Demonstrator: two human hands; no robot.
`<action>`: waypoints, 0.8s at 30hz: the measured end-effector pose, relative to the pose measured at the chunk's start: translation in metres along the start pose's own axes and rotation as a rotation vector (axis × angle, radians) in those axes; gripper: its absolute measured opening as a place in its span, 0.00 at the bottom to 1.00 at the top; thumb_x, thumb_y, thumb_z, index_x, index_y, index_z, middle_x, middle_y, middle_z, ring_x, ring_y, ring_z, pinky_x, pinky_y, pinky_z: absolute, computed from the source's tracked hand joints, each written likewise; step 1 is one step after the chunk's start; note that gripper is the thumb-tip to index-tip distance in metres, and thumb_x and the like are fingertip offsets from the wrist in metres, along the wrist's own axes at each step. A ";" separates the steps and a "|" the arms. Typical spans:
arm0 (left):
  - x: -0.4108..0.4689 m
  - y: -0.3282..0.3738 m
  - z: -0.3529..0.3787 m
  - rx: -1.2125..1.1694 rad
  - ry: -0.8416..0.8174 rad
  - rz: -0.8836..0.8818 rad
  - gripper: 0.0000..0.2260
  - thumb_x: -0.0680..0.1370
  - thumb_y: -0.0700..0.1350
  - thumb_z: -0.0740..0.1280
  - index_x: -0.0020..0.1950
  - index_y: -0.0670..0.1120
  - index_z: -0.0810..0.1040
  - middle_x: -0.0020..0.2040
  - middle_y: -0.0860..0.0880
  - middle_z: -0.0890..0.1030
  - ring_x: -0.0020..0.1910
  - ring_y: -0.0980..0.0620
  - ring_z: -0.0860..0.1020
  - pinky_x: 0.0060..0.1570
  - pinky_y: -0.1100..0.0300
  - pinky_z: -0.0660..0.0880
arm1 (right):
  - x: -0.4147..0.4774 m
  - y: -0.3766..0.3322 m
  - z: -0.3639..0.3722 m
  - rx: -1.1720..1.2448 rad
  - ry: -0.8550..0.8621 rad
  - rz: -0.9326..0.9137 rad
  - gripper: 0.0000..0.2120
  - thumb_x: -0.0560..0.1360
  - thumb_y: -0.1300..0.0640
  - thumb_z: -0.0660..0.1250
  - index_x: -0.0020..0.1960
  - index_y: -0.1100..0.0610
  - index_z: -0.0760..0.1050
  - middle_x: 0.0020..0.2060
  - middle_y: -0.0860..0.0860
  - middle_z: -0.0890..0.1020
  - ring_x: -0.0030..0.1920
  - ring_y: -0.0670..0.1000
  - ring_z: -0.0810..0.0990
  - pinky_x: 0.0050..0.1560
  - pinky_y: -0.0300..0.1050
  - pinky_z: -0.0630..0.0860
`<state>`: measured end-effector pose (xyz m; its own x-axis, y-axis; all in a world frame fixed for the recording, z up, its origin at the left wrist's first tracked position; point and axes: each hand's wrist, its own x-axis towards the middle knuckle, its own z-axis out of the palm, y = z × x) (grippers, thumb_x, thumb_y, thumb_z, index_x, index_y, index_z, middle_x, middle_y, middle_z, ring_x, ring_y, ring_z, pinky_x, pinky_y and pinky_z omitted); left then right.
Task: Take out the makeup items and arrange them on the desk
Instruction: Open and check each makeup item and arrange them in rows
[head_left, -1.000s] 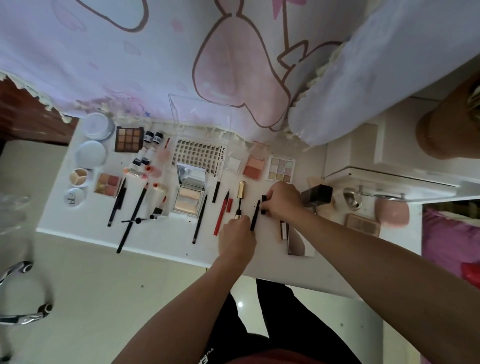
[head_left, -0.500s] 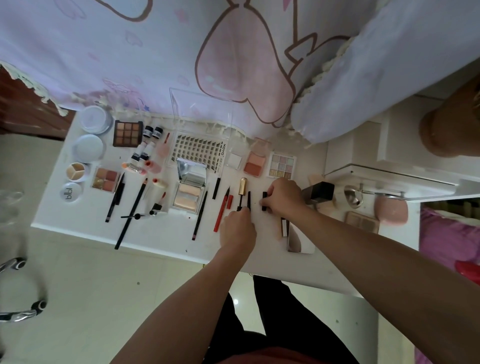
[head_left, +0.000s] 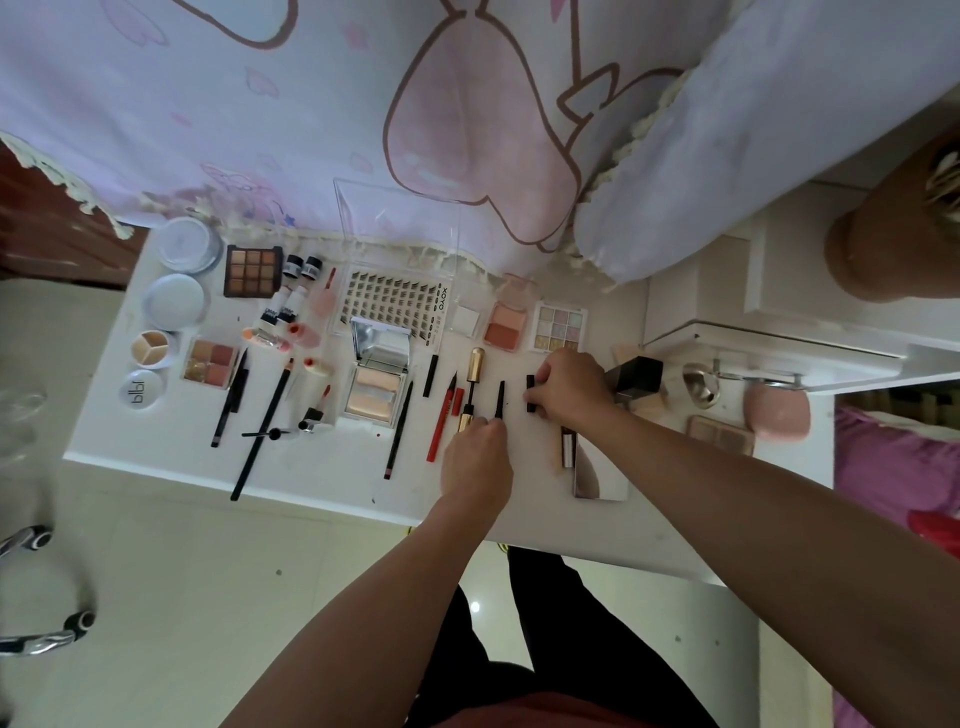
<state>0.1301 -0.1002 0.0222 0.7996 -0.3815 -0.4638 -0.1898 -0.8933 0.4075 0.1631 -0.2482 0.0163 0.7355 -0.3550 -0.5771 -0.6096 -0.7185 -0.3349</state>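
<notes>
Since a second ago the thin black liner (head_left: 500, 397) has swung from a slant to lie straight on the bench (head_left: 311, 467), just right of the gold mascara tube (head_left: 475, 387). The left hand (head_left: 475, 462) pinches its near end. Farther right of that tube, the right hand (head_left: 569, 387) grips the black cap (head_left: 530, 382), apart from the liner.

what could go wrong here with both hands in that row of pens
The left hand pinching the thin black liner sits right beside the gold tube and red pencil; a nudge could roll them out of line. The right hand holds a black cap, and its forearm passes over the mirror near the desk edge; pulling back might sweep it off.
</notes>
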 end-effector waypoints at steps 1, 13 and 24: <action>0.000 0.000 0.000 0.004 0.001 0.007 0.04 0.78 0.36 0.62 0.50 0.40 0.76 0.47 0.45 0.78 0.40 0.51 0.71 0.41 0.60 0.71 | 0.000 0.001 0.000 0.001 -0.002 -0.004 0.08 0.70 0.56 0.75 0.38 0.60 0.82 0.33 0.54 0.83 0.37 0.53 0.83 0.42 0.49 0.82; -0.010 -0.007 -0.005 0.016 0.002 0.047 0.04 0.77 0.35 0.63 0.49 0.41 0.76 0.47 0.45 0.78 0.43 0.47 0.77 0.40 0.59 0.72 | -0.020 0.007 -0.004 0.136 0.057 -0.062 0.04 0.75 0.62 0.68 0.47 0.61 0.81 0.41 0.54 0.84 0.42 0.54 0.84 0.48 0.52 0.82; -0.032 -0.033 -0.028 0.090 0.025 0.082 0.07 0.79 0.43 0.64 0.55 0.44 0.77 0.49 0.48 0.80 0.45 0.48 0.79 0.45 0.58 0.75 | -0.051 0.013 0.001 -0.358 0.008 -0.038 0.07 0.77 0.52 0.65 0.46 0.54 0.72 0.33 0.50 0.70 0.39 0.53 0.75 0.37 0.43 0.73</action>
<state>0.1261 -0.0521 0.0456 0.7931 -0.4494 -0.4112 -0.3049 -0.8773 0.3706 0.1172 -0.2391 0.0409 0.7585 -0.3279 -0.5632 -0.4410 -0.8945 -0.0731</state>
